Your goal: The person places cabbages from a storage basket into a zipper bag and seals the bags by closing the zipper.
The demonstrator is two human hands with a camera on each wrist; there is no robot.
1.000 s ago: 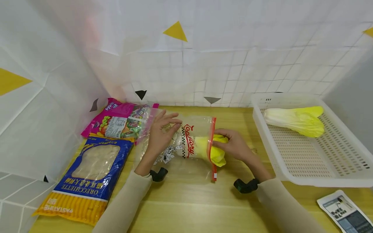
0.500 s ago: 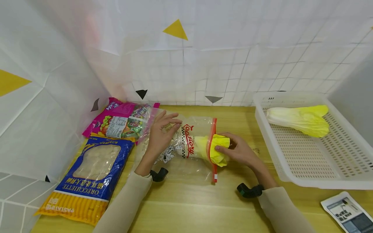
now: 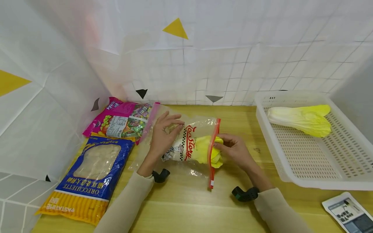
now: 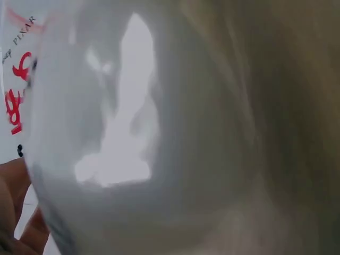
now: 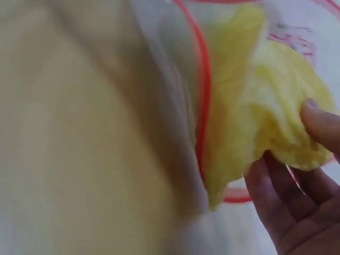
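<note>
A clear zip bag (image 3: 190,176) with a red seal strip lies across the middle of the table, printed in red and black. Inside it is a Chinese cabbage (image 3: 217,158), its yellow leafy end poking out of the open mouth on the right. My left hand (image 3: 163,134) pinches the bag's upper film between thumb and forefinger; the left wrist view shows mostly glossy plastic, with the hand's fingers (image 4: 13,183) at its edge. At the mouth, my right hand (image 3: 237,152) holds the leafy end, thumb (image 5: 323,126) on top and fingers underneath in the right wrist view.
Another Chinese cabbage (image 3: 300,119) lies in a white plastic basket (image 3: 287,173) at the right. On the left are a pink candy bag (image 3: 100,118) and a blue-and-yellow pasta bag (image 3: 109,181). A small white-and-dark pouch (image 3: 349,212) sits at the front right.
My right hand shifted its hold on the leaves, drew back right, then came in left again. The cabbage now sticks out less. The bag's mouth has slanted, its lower end shifting left.
</note>
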